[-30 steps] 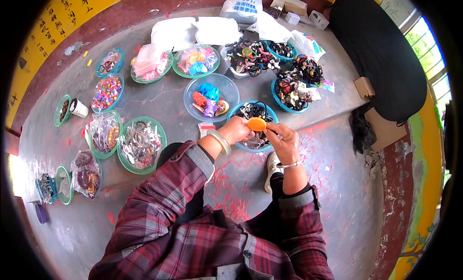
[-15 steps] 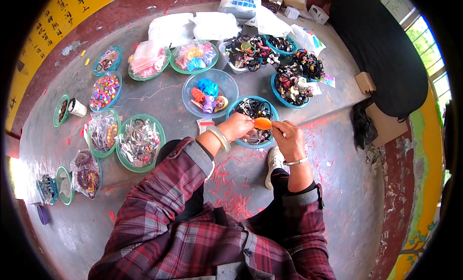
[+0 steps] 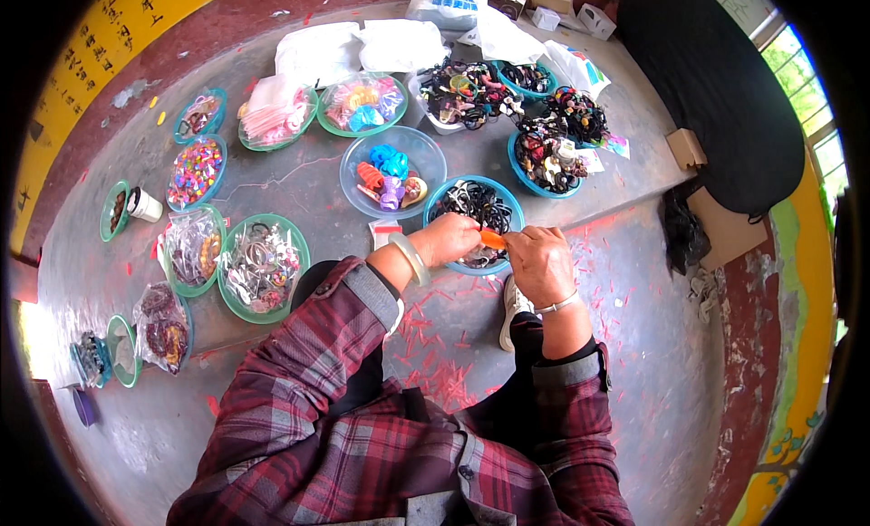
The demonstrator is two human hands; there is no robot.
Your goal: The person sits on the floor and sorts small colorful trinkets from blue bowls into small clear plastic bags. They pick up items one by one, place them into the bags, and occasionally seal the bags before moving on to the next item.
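Note:
Between my two hands is a small, glossy orange piece, flat and oval; its exact kind I cannot make out [image 3: 493, 240]. My left hand [image 3: 448, 240] pinches its left end, and the fingers of my right hand [image 3: 542, 261] close on its right end. Both hands are over the near side of a blue bowl [image 3: 475, 179] filled with dark and pale hair ties [image 3: 471, 200]. Just beyond, on the left, a clear bowl [image 3: 424, 151] contains blue, orange and purple hair accessories.
More bowls surround me: a green bowl [image 3: 306, 254] of hair ties, a blue bowl [image 3: 222, 154] of colourful beads, and a heaped blue bowl [image 3: 518, 174] at right. White bags [image 3: 403, 48] lie at the back. Red scraps [image 3: 439, 381] litter the floor near my shoe [image 3: 512, 318].
The orange piece has turned from its broad face to a narrower strip. My right hand has rolled over and shifted slightly left; the left hand keeps its pinch.

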